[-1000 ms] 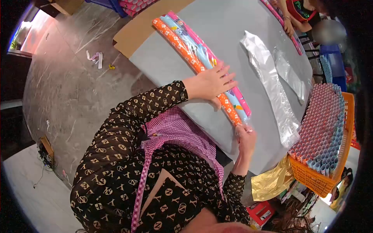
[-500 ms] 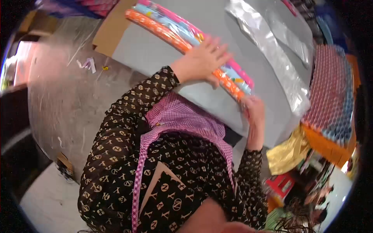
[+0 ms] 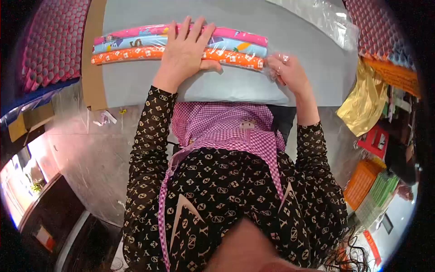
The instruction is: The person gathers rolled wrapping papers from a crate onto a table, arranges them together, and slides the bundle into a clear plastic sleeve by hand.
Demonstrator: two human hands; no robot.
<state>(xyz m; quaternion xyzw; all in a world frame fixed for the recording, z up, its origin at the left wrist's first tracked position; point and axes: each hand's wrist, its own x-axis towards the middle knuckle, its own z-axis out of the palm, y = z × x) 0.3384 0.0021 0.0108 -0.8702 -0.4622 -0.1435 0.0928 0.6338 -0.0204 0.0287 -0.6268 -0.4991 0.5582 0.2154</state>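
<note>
- The left hand (image 3: 183, 52) lies palm down with its fingers (image 3: 195, 31) spread apart and straight, pressing flat across three wrapping-paper rolls (image 3: 136, 45); it grips nothing, only holds them down.
- The right hand (image 3: 287, 72) has its fingers curled together, pinching the clear plastic film (image 3: 271, 67) bunched at the right-hand end of the rolls; a ring shows on one finger.
- The rolls lie side by side and touching, lengthwise across the grey table (image 3: 235, 88): an orange patterned one nearest the person, a light blue one in the middle, a pink one farthest away. All three are long, thin cylinders, glossy under the film.
- The bundle sits near the table's front edge, with a bare grey strip between the orange roll and that edge, and open grey surface beyond the pink roll.
- A strip of brown cardboard (image 3: 94, 68) shows along the table's left side.
- A crinkled, shiny clear plastic bag (image 3: 326, 20) lies at the far right of the table, well apart from the hands.
- Crumpled gold foil (image 3: 362, 102) hangs beside the table's right edge.
- Stacked roll ends (image 3: 50, 41), a honeycomb of small circles, fill the upper left; a similar stack sits upper right.
</note>
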